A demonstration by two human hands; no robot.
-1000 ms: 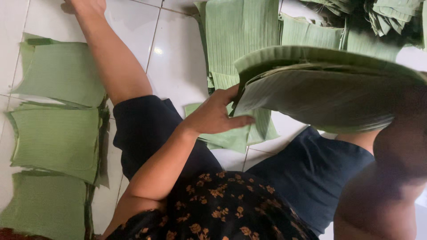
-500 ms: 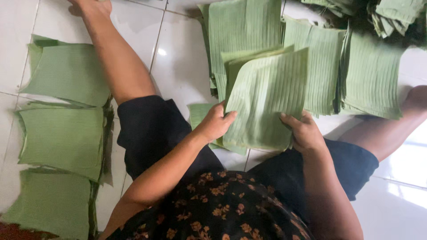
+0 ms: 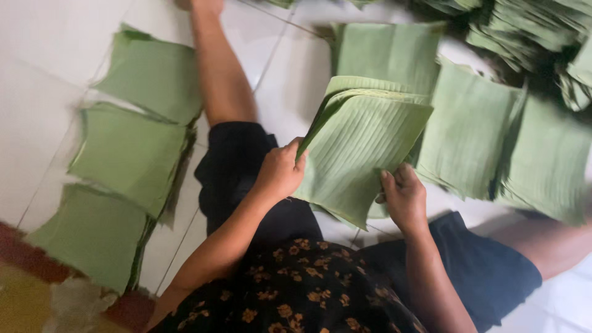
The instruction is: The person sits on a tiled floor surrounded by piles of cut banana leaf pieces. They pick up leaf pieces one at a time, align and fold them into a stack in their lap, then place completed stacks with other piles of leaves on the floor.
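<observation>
Where the white tile floor (image 3: 43,80) meets the person's left side, three stacks (image 3: 132,154) of cut green leaf pieces lie in a row, one above another in the view, beside the outstretched left leg (image 3: 219,74). Next comes the left hand (image 3: 280,172), closed around the left edge of a leaf bundle (image 3: 364,154), with the thumb on top and the fingers curled underneath. This bundle is held up over the lap, between the knees, its upper sheets fanned apart at the top left corner. At its lower right edge the right hand (image 3: 404,197) grips it, fingers pressed flat on the top sheet, thumb hidden behind. Further right, more leaf pieces (image 3: 487,142) lie spread overlapping on the floor, and a heap of folded leaves (image 3: 542,37) fills the top right corner. Black shorts (image 3: 475,271) cover both thighs.
</observation>
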